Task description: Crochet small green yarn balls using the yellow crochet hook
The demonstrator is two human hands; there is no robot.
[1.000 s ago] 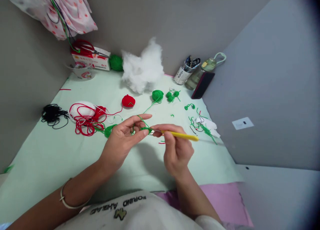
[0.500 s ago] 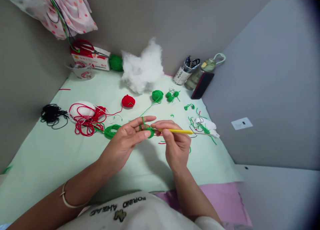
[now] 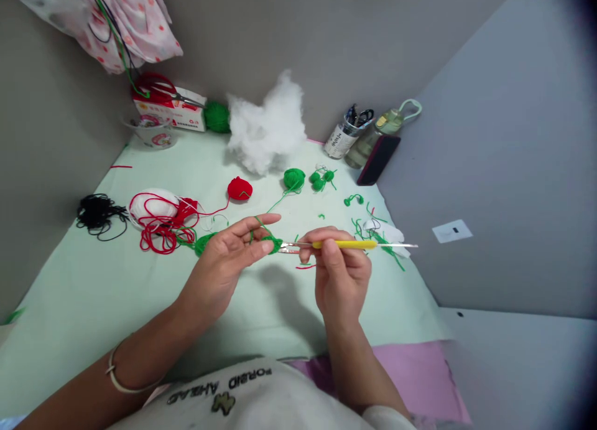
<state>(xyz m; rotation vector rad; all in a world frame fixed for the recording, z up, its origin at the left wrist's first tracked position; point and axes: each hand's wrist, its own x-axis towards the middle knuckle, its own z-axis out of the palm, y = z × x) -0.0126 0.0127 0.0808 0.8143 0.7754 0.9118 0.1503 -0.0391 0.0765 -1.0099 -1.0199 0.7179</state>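
A small green crochet piece [image 3: 274, 245] is pinched between the thumb and fingers of my left hand [image 3: 224, 259], with green yarn looped over a raised finger. That yarn runs back to a green ball [image 3: 294, 180]. My right hand [image 3: 342, 268] grips a crochet hook by its yellow handle [image 3: 349, 244]; the metal tip points left, at the right edge of the green piece. A metal thing, partly hidden, lies behind the hook between my hands. Beside my left hand is a coil of green yarn [image 3: 203, 244], partly covered.
White stuffing [image 3: 265, 128] sits at the back, next to a box [image 3: 186, 116] with red scissors. Left are black yarn [image 3: 97, 213], a white ball [image 3: 152, 206] under red strands, and a red ball [image 3: 239, 189]. Right are a pen cup [image 3: 342, 137], a bottle, a phone [image 3: 379, 160] and green scraps.
My right hand has moved right with the hook, drawing its tip away from my left fingers. My left hand has shifted slightly left with the green piece.
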